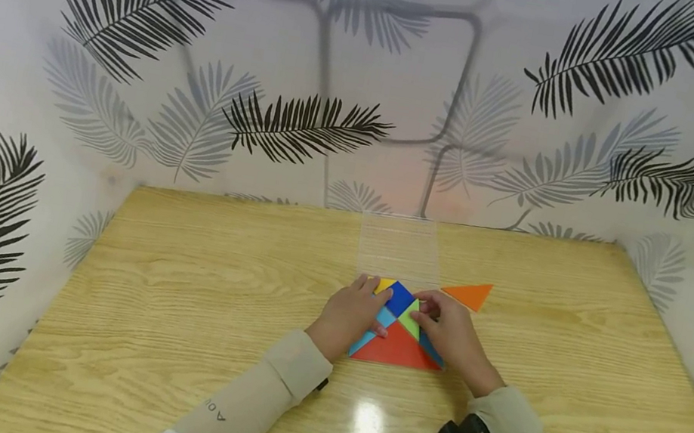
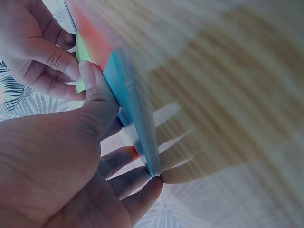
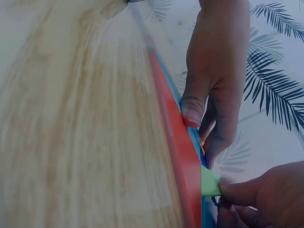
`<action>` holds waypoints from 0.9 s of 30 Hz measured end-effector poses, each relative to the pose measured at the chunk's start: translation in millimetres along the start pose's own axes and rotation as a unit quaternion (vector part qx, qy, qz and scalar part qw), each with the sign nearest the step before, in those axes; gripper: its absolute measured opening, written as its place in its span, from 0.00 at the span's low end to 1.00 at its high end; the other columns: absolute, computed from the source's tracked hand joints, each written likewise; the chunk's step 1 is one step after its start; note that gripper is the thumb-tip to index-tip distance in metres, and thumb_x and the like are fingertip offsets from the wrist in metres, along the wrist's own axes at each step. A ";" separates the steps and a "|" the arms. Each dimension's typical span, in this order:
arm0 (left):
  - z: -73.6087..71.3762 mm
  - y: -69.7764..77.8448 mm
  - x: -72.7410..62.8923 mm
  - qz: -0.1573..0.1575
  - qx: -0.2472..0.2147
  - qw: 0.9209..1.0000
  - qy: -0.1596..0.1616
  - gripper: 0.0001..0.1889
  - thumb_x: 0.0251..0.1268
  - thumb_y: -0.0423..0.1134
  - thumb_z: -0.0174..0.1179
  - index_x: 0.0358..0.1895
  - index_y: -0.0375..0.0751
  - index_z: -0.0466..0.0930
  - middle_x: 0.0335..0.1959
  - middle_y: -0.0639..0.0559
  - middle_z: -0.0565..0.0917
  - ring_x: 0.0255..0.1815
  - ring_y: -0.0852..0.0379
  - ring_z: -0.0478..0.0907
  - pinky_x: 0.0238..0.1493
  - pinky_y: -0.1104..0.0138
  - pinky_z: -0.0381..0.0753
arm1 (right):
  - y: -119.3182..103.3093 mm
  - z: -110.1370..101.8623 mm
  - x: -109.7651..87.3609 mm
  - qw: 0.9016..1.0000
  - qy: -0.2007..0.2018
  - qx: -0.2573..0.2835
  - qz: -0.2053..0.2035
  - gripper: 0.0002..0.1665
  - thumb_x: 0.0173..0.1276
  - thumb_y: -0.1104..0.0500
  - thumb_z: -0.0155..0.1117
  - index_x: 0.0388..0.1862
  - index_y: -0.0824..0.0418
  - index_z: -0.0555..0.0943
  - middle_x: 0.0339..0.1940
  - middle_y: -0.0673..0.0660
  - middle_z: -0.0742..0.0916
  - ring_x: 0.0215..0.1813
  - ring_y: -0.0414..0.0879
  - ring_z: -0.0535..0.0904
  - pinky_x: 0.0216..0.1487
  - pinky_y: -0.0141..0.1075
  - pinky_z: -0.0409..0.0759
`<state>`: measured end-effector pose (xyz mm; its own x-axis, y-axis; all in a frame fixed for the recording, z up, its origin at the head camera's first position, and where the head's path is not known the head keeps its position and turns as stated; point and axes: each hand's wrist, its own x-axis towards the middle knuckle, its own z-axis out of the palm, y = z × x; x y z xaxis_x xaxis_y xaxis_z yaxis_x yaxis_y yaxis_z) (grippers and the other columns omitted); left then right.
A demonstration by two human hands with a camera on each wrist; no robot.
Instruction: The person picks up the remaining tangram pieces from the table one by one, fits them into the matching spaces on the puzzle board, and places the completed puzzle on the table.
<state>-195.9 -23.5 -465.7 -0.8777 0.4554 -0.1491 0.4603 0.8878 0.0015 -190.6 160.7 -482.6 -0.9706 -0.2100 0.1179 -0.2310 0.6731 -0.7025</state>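
Tangram pieces lie fitted together in a clear shallow box: a red triangle, a blue square, a yellow piece, light blue pieces and a dark blue piece. My left hand rests on the left side, its thumb pressing near the light blue pieces and its fingers reaching to the box's far edge. My right hand pinches a light green triangle between thumb and fingers, tilted up beside the blue square. Part of the yellow piece is hidden by my left hand.
An orange triangle lies on the wooden table behind my right hand. The box's transparent lid extends back toward the leaf-patterned curtain along the table's far edge.
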 end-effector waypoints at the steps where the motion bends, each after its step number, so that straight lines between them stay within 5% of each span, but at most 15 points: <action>1: -0.5 0.1 -0.5 0.000 0.000 1.000 0.000 0.39 0.54 0.63 0.53 0.70 0.52 0.61 0.68 0.47 0.63 0.69 0.50 0.57 0.59 0.63 0.70 | 0.5 -0.2 0.1 1.000 -0.004 -0.006 0.000 0.17 0.62 0.64 0.64 0.50 0.67 0.79 0.30 0.54 0.81 0.32 0.45 0.77 0.37 0.38 0.79; 18: -1.2 -0.1 -1.5 -0.001 -0.006 1.000 -0.002 0.39 0.55 0.63 0.51 0.70 0.51 0.60 0.69 0.47 0.62 0.70 0.49 0.56 0.60 0.62 0.68 | 2.8 0.1 -4.8 0.997 -0.036 -0.064 -0.035 0.22 0.62 0.61 0.65 0.52 0.73 0.78 0.29 0.55 0.77 0.30 0.43 0.73 0.31 0.33 0.75; 27: -1.4 0.3 -1.9 -0.002 -0.007 1.000 -0.010 0.39 0.55 0.63 0.51 0.70 0.52 0.60 0.69 0.47 0.61 0.70 0.49 0.54 0.60 0.62 0.68 | 8.2 3.3 -9.1 0.998 -0.027 -0.052 -0.037 0.23 0.63 0.60 0.65 0.54 0.72 0.77 0.50 0.63 0.76 0.35 0.45 0.76 0.38 0.37 0.80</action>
<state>-194.3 -24.0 -464.0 -0.8771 0.4497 -0.1687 0.4540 0.8909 0.0146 -183.5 165.8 -491.8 -0.9459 -0.2982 0.1278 -0.3113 0.7232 -0.6165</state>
